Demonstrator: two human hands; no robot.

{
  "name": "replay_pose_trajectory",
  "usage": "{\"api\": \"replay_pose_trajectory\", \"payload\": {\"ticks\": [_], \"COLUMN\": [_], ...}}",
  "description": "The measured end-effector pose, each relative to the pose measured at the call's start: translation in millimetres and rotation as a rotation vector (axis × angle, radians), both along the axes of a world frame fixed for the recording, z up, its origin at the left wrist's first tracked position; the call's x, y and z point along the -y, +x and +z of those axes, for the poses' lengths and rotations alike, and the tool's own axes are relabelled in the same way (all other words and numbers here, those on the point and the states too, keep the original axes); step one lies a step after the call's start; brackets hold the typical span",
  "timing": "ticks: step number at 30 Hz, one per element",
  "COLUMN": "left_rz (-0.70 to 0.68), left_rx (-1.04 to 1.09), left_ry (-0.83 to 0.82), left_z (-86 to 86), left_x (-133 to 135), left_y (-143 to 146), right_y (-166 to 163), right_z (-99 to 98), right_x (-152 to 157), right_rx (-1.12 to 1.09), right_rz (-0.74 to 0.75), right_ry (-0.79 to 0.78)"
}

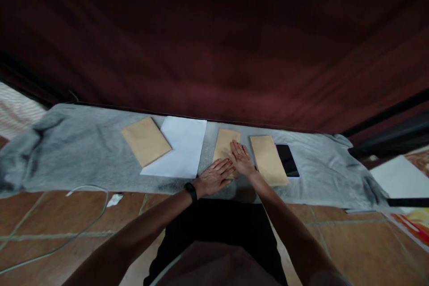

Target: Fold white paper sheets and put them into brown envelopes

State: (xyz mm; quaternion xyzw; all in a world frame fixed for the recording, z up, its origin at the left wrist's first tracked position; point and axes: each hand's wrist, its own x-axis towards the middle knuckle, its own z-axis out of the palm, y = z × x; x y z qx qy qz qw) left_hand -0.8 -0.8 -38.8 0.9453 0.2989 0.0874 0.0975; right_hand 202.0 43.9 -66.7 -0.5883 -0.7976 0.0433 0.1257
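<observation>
A brown paper envelope (228,136) lies on the grey cloth in front of me, partly covered by both hands. My left hand (216,176) rests flat across its lower part, fingers stretched out, a dark band on the wrist. Flat on the upper right part of the same envelope is my right hand (241,157), its fingers extended. The two hands are close together at the fingertips. Just right of them lies another brown envelope (270,161). On the left, more brown paper envelopes (146,140), apparently stacked, overlap a white paper sheet (182,145).
A dark-screened phone (287,161) lies partly beside the right envelope. The grey cloth (87,152) covers the long surface, with a dark red curtain-like backdrop (214,67) behind. A white cable (100,214) and a paper scrap (115,199) are on the tiled floor.
</observation>
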Motion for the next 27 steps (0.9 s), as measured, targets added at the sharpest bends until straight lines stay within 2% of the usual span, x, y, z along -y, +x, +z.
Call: {"api": "replay_pose_trajectory", "payload": {"ticks": [5,9,20,27], "left_rz": [0.002,0.003,-0.040,-0.021], "left_rx": [-0.002,0.008,0.014,-0.038], "left_ry": [0.007,0.018,-0.020,0.000], "left_z": [-1.6,-3.5,0.1,-5.7], "left_x": [3.0,5.8,9.2,25.5], "left_y": [0.7,0.5,-7.2,-20.0], "right_y": [-0.3,-0.4,-2.6,-5.2], "right_z": [-3.5,-3.6,0.3,6.2], "right_x": [37.3,52.0,64.3,68.1], "right_rx": [-0.050,-0.086,-0.058,0.000], "right_rz": [0.057,0.051,0.054,0.068], "right_ry": [0.002,0.010,0.073,0.109]}}
